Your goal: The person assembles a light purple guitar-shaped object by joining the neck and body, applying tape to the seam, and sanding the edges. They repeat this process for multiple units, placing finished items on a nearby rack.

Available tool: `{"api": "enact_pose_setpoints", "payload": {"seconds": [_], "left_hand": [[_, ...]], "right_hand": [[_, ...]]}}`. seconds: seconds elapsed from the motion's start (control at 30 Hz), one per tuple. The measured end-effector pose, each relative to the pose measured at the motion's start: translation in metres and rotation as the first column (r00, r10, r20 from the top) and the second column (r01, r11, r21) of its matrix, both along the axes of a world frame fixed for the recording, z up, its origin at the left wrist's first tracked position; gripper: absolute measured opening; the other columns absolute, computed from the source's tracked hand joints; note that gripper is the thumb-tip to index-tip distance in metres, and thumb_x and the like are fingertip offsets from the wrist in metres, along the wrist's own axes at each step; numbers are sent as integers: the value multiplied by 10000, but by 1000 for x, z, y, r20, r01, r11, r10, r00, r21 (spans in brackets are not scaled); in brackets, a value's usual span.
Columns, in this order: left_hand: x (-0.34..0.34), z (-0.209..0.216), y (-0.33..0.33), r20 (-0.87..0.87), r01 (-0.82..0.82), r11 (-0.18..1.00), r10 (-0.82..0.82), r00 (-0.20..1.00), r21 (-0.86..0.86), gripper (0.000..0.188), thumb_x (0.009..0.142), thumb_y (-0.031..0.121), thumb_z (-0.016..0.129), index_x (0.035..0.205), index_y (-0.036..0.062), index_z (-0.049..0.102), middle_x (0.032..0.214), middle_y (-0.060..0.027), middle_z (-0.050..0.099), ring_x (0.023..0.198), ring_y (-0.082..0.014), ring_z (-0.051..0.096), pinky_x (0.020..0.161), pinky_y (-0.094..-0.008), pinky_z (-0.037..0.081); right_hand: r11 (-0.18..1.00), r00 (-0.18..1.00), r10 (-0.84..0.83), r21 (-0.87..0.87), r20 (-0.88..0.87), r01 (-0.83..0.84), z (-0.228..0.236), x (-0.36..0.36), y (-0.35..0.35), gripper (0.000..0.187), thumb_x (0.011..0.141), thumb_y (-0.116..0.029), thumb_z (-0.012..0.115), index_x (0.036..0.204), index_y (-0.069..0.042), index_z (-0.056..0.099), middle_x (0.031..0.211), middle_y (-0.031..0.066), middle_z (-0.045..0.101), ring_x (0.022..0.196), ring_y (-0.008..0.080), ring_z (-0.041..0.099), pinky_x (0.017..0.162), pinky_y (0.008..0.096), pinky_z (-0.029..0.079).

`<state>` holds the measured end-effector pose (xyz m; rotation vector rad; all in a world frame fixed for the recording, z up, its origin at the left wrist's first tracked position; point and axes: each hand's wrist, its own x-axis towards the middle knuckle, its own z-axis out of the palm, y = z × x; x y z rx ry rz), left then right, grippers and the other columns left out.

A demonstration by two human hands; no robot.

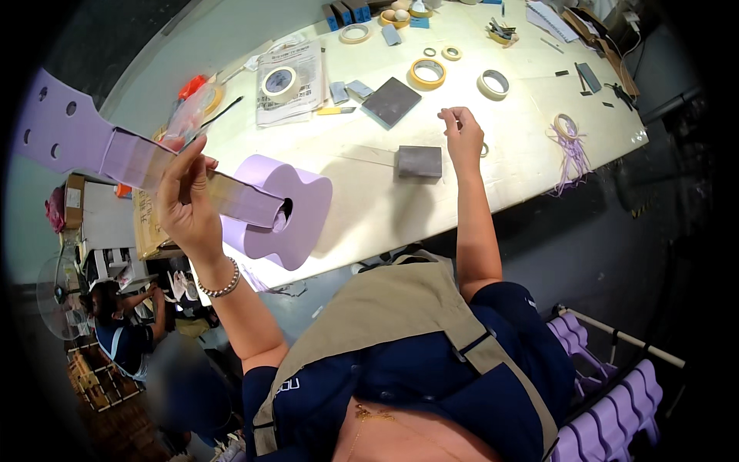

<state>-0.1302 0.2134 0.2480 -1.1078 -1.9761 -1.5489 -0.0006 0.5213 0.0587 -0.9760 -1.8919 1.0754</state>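
A lilac ukulele-like instrument is tilted at the left of the table, its body low and its neck rising to the upper left. My left hand grips the neck, where strips of tape seem to cover the fingerboard. My right hand hovers over the table with thumb and fingers drawn together; whatever they may hold is too small to make out. Just left of that hand stands a dark grey block. Beyond it lies a dark square sheet, perhaps sandpaper.
Several tape rolls are spread about, one a yellow roll, another lying on a newspaper. A yellow-handled cutter lies nearby. Lilac strips hang at the right edge. Lilac instruments stand in a rack behind me. A co-worker sits at left.
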Motion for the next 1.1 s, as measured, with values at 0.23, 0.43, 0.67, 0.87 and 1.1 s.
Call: {"api": "enact_pose_setpoints", "payload": {"seconds": [0.23, 0.43, 0.67, 0.87, 1.1], "left_hand": [[-2, -10, -18, -9, -17, 993, 18, 1000, 121, 196, 850, -43, 531, 1030, -31, 607, 974, -68, 584, 750, -103, 559, 712, -221, 479], [2, -10, -17, 32, -55, 996, 53, 998, 74, 185, 829, -53, 555, 999, -24, 623, 1024, -86, 574, 764, -109, 571, 719, -219, 493], [20, 2, 3, -48, -24, 991, 18, 999, -135, 217, 748, -1, 662, 941, 92, 698, 953, -62, 575, 1015, -196, 472, 851, -306, 407], [34, 12, -8, 84, -24, 978, 42, 996, -208, 337, 713, 114, 712, 1046, 124, 664, 1013, -109, 499, 1017, -240, 455, 875, -328, 398], [36, 14, -24, 58, -14, 982, 26, 998, -189, 167, 678, 88, 735, 843, 101, 711, 974, -88, 531, 965, -229, 472, 849, -331, 428]], "right_hand": [[955, 753, -249, 282, 610, 87, -86, 75, 64, 132, 726, -163, 686, 841, -104, 657, 912, 92, 576, 855, 271, 553, 704, 387, 458], [898, 950, -177, 438, 257, 49, -91, 62, 47, 191, 685, -225, 732, 726, -73, 623, 886, 53, 584, 814, 248, 532, 688, 354, 442], [843, 768, 530, 128, -361, -522, 78, -11, -91, 120, 716, -34, 714, 754, -12, 602, 698, 28, 595, 572, 74, 548, 488, 183, 422], [611, 506, 792, 444, -342, -656, 153, -26, -144, 197, 662, 77, 678, 825, 2, 600, 803, 89, 609, 713, 181, 612, 572, 254, 495], [453, 391, 890, 559, -236, -694, 175, -28, -160, 198, 662, 65, 669, 835, -4, 602, 810, 100, 596, 717, 232, 597, 615, 289, 479]]}}
